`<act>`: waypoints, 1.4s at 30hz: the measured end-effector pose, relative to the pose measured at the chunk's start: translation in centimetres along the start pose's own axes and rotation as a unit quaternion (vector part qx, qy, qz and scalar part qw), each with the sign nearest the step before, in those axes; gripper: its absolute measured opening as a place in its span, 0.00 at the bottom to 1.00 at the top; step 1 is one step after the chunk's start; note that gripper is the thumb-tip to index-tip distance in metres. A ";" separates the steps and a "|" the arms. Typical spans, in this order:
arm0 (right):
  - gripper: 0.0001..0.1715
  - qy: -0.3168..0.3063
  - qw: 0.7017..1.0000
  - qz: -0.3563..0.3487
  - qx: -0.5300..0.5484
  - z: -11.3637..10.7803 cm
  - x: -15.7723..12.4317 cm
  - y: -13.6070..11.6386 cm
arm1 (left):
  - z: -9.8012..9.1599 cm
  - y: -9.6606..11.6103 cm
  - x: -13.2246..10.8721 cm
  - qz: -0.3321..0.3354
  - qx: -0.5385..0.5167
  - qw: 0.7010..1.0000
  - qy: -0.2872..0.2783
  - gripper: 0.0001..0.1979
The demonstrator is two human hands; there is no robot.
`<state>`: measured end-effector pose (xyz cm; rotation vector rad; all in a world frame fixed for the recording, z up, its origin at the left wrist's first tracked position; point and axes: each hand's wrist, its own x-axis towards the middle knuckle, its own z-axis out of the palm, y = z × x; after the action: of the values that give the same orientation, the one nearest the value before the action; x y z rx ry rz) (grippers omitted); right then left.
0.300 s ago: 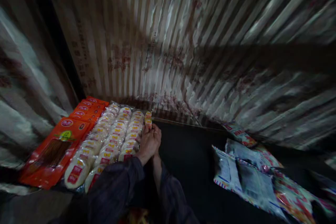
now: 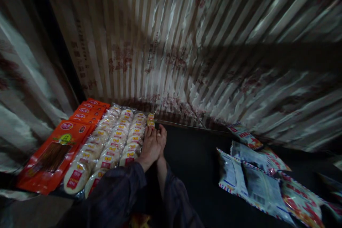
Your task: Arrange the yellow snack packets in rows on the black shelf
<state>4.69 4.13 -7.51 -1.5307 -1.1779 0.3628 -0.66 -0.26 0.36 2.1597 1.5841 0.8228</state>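
My left hand reaches forward over the near end of a short row of wrapped round white cakes with yellow and red labels. Its fingers close over the nearest cake visible there, and the back of the hand hides the rest. Pressed against it on the right is my right hand, its fingers bent; whatever lies between the two hands is hidden. To the left, wrapped white cakes of the same kind overlap in three longer rows, their red labels facing up.
Orange packs with a clear window lie overlapping at the far left. At right, several silver-backed snack bags and red-printed bags lie in a loose pile on the black surface. A wrinkled striped sheet hangs behind.
The fingers of my right hand have lifted and shifted slightly right, away from the row. My left hand stays nearly in place. The view has moved slightly.
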 end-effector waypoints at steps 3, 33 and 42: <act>0.29 0.004 0.996 0.078 0.048 -0.1 1.1 -0.9 | -2.1 -0.9 -0.8 -0.005 0.025 1.000 -0.001 0.25; 0.47 -0.132 0.959 0.155 0.196 0.0 3.4 -4.3 | -5.5 -2.2 -0.1 0.062 0.215 0.965 -0.140 0.27; 0.46 -0.081 0.957 0.187 0.207 -0.2 2.1 -3.4 | -5.6 -2.4 -0.2 0.081 0.214 0.967 -0.111 0.27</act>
<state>4.21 5.34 -3.75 -1.3610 -0.8585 0.9439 -6.00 -0.08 3.28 2.5995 1.5964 0.2751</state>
